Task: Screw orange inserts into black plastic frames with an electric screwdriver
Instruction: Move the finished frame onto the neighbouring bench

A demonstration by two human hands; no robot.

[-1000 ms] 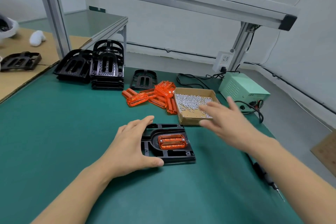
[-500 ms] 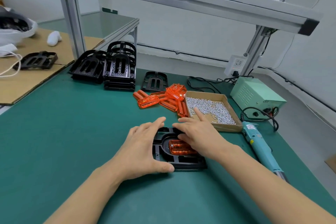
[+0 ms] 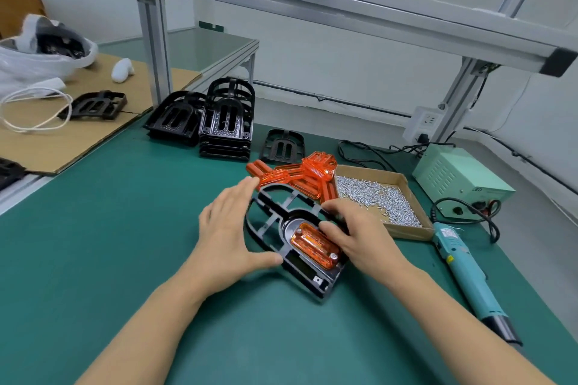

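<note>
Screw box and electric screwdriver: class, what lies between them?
Nothing; in the head view the screwdriver's top end sits right at the box's near right corner.

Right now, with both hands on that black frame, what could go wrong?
The black frame sits close to the open cardboard box of screws, where the right hand works; a bump might spill them. The pile of loose orange inserts lies just behind the left hand and could get pushed. The electric screwdriver lies near the table's edge and might roll off.

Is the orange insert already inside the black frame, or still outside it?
Inside: the orange insert sits in the black frame, screw heads at both ends.
</note>
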